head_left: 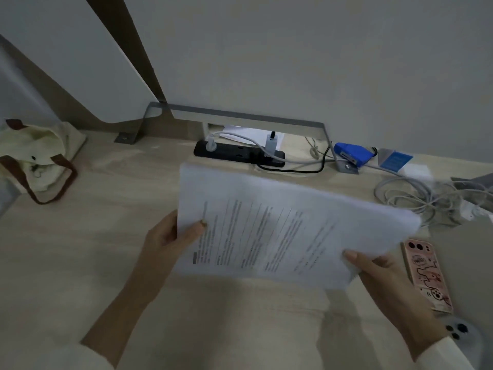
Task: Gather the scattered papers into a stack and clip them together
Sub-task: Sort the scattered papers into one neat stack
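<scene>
A stack of white printed papers is lifted above the light wooden desk, tilted and blurred. My left hand grips its left edge, thumb on top of the print. My right hand grips the lower right corner, thumb on the top sheet. A blue stapler lies at the back right of the desk by the wall. I see no clip on the papers.
A black power strip with plugs and cables lies behind the papers. Coiled white cables sit at right. A pink-cased phone and another phone lie near my right wrist. A cream tote bag rests at far left.
</scene>
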`<state>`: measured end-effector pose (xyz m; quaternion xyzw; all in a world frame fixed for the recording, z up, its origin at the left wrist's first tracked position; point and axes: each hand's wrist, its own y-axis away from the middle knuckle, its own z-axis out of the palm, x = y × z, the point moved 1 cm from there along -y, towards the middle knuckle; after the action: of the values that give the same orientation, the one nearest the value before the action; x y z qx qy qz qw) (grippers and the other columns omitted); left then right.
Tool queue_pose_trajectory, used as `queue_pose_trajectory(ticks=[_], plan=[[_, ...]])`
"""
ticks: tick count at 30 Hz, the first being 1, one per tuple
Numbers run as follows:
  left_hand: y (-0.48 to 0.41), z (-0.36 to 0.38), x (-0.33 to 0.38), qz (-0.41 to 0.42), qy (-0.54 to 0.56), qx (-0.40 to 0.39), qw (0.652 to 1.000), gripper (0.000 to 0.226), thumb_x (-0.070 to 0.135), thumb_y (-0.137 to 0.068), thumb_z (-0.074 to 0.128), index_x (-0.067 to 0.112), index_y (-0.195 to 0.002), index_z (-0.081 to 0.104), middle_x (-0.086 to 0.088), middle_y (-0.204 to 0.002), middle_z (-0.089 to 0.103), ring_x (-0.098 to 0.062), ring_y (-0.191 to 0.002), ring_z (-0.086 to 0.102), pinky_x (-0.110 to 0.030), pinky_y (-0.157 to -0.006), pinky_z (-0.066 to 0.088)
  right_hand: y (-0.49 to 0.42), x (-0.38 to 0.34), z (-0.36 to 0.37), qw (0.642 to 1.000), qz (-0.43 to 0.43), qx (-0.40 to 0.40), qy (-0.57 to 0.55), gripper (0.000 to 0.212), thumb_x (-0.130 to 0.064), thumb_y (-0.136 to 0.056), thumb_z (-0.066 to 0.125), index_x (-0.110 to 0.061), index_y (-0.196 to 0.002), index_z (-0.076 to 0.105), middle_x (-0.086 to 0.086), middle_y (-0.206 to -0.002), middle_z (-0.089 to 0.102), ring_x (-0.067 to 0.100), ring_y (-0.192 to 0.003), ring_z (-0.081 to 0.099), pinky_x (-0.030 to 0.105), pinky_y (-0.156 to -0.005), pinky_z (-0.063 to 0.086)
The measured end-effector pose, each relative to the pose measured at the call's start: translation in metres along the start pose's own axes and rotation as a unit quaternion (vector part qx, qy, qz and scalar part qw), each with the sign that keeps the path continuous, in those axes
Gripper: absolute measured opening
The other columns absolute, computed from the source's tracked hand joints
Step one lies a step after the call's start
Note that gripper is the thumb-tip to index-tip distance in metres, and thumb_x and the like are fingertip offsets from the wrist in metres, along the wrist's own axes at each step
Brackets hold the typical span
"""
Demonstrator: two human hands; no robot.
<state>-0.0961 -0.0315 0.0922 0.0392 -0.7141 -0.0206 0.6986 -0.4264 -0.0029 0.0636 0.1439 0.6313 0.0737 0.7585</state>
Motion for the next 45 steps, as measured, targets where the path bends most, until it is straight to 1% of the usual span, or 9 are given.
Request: queue_pose_trajectory(ticks=[6,11,13,15,19,22,30,40,45], plan=[[0.004,-0.011,-0.065,-0.181,-0.041,-0.088,0.979,0.024,0.001,-0.08,0.066,0.024,-0.086,0.069,0.018,-0.08,0.075,-0.002,-0.075,0.071,-0.013,-0.058,0.053,0.004,0.035,0.003,0.991,0.099,-0.005,0.085,0.085,-0.049,-0.022,0.09,-0.01,-0.096,0.072,0.006,-0.098,0.075,0.018,-0.088,0.071,0.02,-0.065,0.057],[0.002,-0.01,-0.064,-0.154,-0.067,-0.068,0.983,0.048,-0.007,-0.077,0.065,0.038,-0.065,0.074,0.02,-0.066,0.072,0.006,-0.069,0.067,-0.008,-0.06,0.049,0.008,0.028,0.001,0.993,0.064,0.01,0.099,0.069,-0.05,-0.029,0.087,-0.019,-0.09,0.074,-0.002,-0.093,0.076,0.013,-0.086,0.07,0.016,-0.063,0.056],[0.003,-0.013,-0.069,-0.186,-0.08,-0.062,0.977,0.026,0.014,-0.072,0.076,0.024,-0.096,0.07,0.014,-0.09,0.068,0.001,-0.084,0.063,-0.011,-0.071,0.044,0.009,0.027,0.003,0.99,0.063,0.006,0.126,0.069,-0.06,-0.025,0.084,-0.024,-0.083,0.076,-0.008,-0.089,0.076,0.006,-0.083,0.07,0.013,-0.063,0.054],[0.003,-0.017,-0.079,-0.203,-0.094,-0.087,0.971,0.081,0.05,-0.051,0.084,0.011,-0.116,0.056,0.003,-0.111,0.06,-0.014,-0.103,0.057,-0.015,-0.076,0.042,0.008,0.029,0.005,0.988,0.067,0.01,0.14,0.075,-0.061,-0.025,0.084,-0.021,-0.087,0.075,-0.008,-0.089,0.076,0.008,-0.083,0.07,0.014,-0.062,0.054],[-0.013,-0.007,-0.059,-0.187,-0.095,-0.085,0.974,0.033,0.03,-0.069,0.078,0.015,-0.091,0.058,0.02,-0.086,0.063,0.001,-0.078,0.062,0.0,-0.053,0.041,-0.001,0.016,0.006,0.988,0.066,0.017,0.139,0.039,-0.031,-0.062,0.077,-0.014,-0.097,0.07,-0.006,-0.085,0.077,0.018,-0.089,0.069,0.015,-0.062,0.055],[-0.029,-0.01,-0.058,-0.179,-0.071,-0.082,0.978,0.009,0.018,-0.076,0.072,0.02,-0.083,0.067,0.016,-0.077,0.074,0.001,-0.073,0.07,-0.008,-0.054,0.049,-0.001,0.005,0.01,0.986,0.075,0.001,0.149,0.042,-0.044,-0.062,0.076,-0.013,-0.09,0.073,0.007,-0.089,0.076,0.022,-0.08,0.072,0.022,-0.06,0.056],[-0.011,-0.022,-0.084,-0.329,0.159,-0.06,0.929,0.029,0.025,-0.085,0.057,0.016,-0.112,0.065,-0.007,-0.11,0.072,-0.019,-0.095,0.07,-0.03,-0.076,0.058,0.008,0.024,0.029,0.989,0.117,0.081,-0.027,0.024,-0.017,-0.087,0.055,-0.014,-0.11,0.063,0.005,-0.104,0.073,0.026,-0.089,0.07,0.043,-0.076,0.055],[-0.017,0.035,-0.053,-0.187,0.175,0.204,0.945,0.026,0.019,-0.087,0.06,0.019,-0.113,0.063,-0.003,-0.109,0.07,-0.019,-0.094,0.068,-0.035,-0.077,0.054,0.021,0.069,0.061,0.97,0.187,0.007,-0.155,0.054,0.006,-0.069,0.066,-0.006,-0.12,0.055,0.011,-0.115,0.068,0.026,-0.104,0.066,0.041,-0.084,0.056],[-0.022,0.031,-0.011,-0.054,0.148,0.135,0.978,0.024,0.009,-0.088,0.057,0.017,-0.109,0.064,0.006,-0.102,0.074,-0.013,-0.094,0.07,-0.026,-0.075,0.058,0.015,0.044,0.032,0.982,0.175,-0.052,-0.051,0.041,-0.008,-0.066,0.076,-0.011,-0.106,0.067,0.012,-0.111,0.07,0.027,-0.102,0.066,0.036,-0.079,0.058]])
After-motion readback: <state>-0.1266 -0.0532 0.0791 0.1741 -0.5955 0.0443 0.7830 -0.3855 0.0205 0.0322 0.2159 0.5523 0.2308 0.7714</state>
